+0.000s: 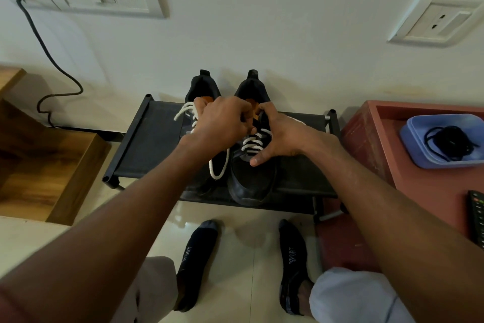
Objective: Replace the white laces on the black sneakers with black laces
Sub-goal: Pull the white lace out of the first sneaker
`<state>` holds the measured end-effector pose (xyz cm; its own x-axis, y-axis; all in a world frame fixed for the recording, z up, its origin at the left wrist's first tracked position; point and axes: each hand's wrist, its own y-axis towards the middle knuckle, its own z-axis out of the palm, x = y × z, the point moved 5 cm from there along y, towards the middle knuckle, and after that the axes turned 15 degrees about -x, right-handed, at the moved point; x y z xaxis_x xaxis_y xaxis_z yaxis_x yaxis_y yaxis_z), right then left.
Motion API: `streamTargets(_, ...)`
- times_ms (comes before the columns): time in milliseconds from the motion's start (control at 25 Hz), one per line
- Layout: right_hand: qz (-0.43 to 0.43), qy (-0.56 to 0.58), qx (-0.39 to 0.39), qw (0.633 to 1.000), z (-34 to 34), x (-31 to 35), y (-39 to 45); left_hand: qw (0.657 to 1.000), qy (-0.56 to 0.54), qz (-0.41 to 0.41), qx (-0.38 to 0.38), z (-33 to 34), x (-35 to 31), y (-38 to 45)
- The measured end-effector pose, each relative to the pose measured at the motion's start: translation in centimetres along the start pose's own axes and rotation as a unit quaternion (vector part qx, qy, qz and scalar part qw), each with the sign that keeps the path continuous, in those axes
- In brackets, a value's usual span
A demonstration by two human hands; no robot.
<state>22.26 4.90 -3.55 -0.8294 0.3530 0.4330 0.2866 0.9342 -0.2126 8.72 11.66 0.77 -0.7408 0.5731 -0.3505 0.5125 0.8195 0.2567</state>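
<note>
On the low black rack (146,155) by the far wall, our left hand (222,127) pinches the white laces (252,143) of the right sneaker (251,170) while our right hand (277,136) steadies it, fingers spread. Black laces (449,143) wait in the tray (419,157), far right. Pulling hard could snag an eyelet and tip the shoe.

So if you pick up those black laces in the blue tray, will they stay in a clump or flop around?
Probably flop: the black laces lie in loose, tangled loops, so they look limp. Likely very light, being thin cords. They may snag and lift out of the blue tray as one bundle, since the loops cross each other.
</note>
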Motion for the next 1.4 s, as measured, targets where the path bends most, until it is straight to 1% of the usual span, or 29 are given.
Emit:
streamTargets(80,0.002,-0.003,0.006,1.0,0.1,0.2,0.1,1.0,0.026,0.008,0.002,-0.2,0.1,0.1)
streamTargets(160,0.008,-0.01,0.006,1.0,0.0,0.3,0.2,0.999,0.022,-0.023,0.023,-0.3,0.2,0.5)
streamTargets(200,0.014,-0.01,0.005,1.0,0.0,0.4,0.1,0.997,-0.032,-0.058,0.039,-0.4,0.4,0.6)
streamTargets(240,0.019,-0.01,0.006,1.0,-0.1,0.4,0.1,0.986,-0.123,-0.101,0.057,-0.6,0.5,0.6)
streamTargets(320,0.028,-0.007,0.012,1.0,-0.2,0.3,-0.2,0.92,-0.335,-0.191,0.064,-1.3,1.0,0.7)
streamTargets(360,0.032,-0.007,0.013,0.999,-0.3,0.1,-0.3,0.892,-0.394,-0.215,0.061,-1.5,1.2,0.7)
streamTargets(400,0.033,-0.008,0.012,0.999,-0.4,0.0,-0.3,0.884,-0.409,-0.217,0.062,-1.8,1.3,0.6)
streamTargets(440,0.034,-0.01,0.014,0.999,-0.4,0.0,-0.4,0.904,-0.377,-0.193,0.059,-1.9,1.3,0.7)
streamTargets(480,0.034,-0.014,0.015,0.999,-0.4,0.0,-0.5,0.941,-0.302,-0.142,0.06,-1.8,1.3,0.7)
streamTargets(520,0.035,-0.019,0.015,0.999,-0.4,0.1,-0.5,0.975,-0.199,-0.078,0.061,-1.4,1.2,0.7)
streamTargets(560,0.036,-0.022,0.015,0.999,-0.3,0.2,-0.6,0.992,-0.105,-0.022,0.063,-0.9,1.0,0.6)
streamTargets(600,0.038,-0.022,0.015,0.999,-0.4,0.2,-0.6,0.997,-0.042,0.011,0.064,-0.4,0.8,0.5)
streamTargets(640,0.039,-0.021,0.015,0.999,-0.4,0.2,-0.6,0.998,-0.021,0.016,0.057,-0.1,0.6,0.5)
streamTargets(680,0.041,-0.02,0.017,0.999,-0.4,0.3,-0.6,0.999,-0.034,0.007,0.041,0.0,0.7,0.7)
streamTargets(760,0.049,-0.019,0.018,0.998,-0.3,0.3,-0.6,0.99,-0.134,-0.041,0.009,-0.5,0.9,1.1)
streamTargets(800,0.054,-0.013,0.019,0.998,-0.3,0.3,-0.5,0.974,-0.209,-0.087,-0.006,-1.1,1.0,1.2)
streamTargets(840,0.057,-0.005,0.021,0.998,-0.3,0.3,-0.6,0.942,-0.299,-0.151,-0.021,-1.6,1.2,1.1)
streamTargets(880,0.06,0.003,0.024,0.998,-0.3,0.3,-0.6,0.884,-0.411,-0.219,-0.029,-2.2,1.4,1.0)
streamTargets(920,0.063,0.008,0.028,0.998,-0.3,0.2,-0.6,0.811,-0.515,-0.275,-0.033,-2.4,1.4,0.8)
streamTargets(960,0.065,0.01,0.03,0.997,-0.3,0.2,-0.6,0.765,-0.569,-0.3,-0.04,-2.5,1.3,0.5)
streamTargets(1000,0.066,0.009,0.029,0.997,-0.3,0.2,-0.5,0.775,-0.56,-0.288,-0.054,-2.7,1.2,0.5)
streamTargets(1040,0.066,0.005,0.029,0.997,-0.3,0.2,-0.5,0.842,-0.481,-0.233,-0.072,-2.8,1.2,0.8)
streamTargets(1080,0.067,0.001,0.028,0.997,-0.3,0.2,-0.5,0.922,-0.353,-0.14,-0.071,-2.6,1.0,1.1)
streamTargets(1120,0.067,-0.001,0.025,0.997,-0.2,0.2,-0.5,0.972,-0.226,-0.047,-0.05,-2.0,0.4,1.1)
streamTargets(1160,0.067,-0.001,0.021,0.998,-0.2,0.2,-0.4,0.991,-0.134,0.025,-0.015,-1.2,0.0,0.9)
streamTargets(1200,0.065,-0.001,0.019,0.998,-0.2,0.3,-0.3,0.994,-0.087,0.064,0.011,-0.5,-0.2,0.7)
streamTargets(1240,0.062,0.0,0.019,0.998,-0.1,0.3,-0.3,0.994,-0.07,0.077,0.019,-0.3,-0.3,0.6)
streamTargets(1360,0.056,-0.003,0.02,0.998,-0.1,0.4,-0.3,0.994,-0.018,0.111,-0.013,-0.4,-0.6,0.8)
streamTargets(1400,0.056,-0.005,0.02,0.998,-0.1,0.4,-0.4,0.993,0.008,0.117,-0.004,-0.3,-0.8,0.8)
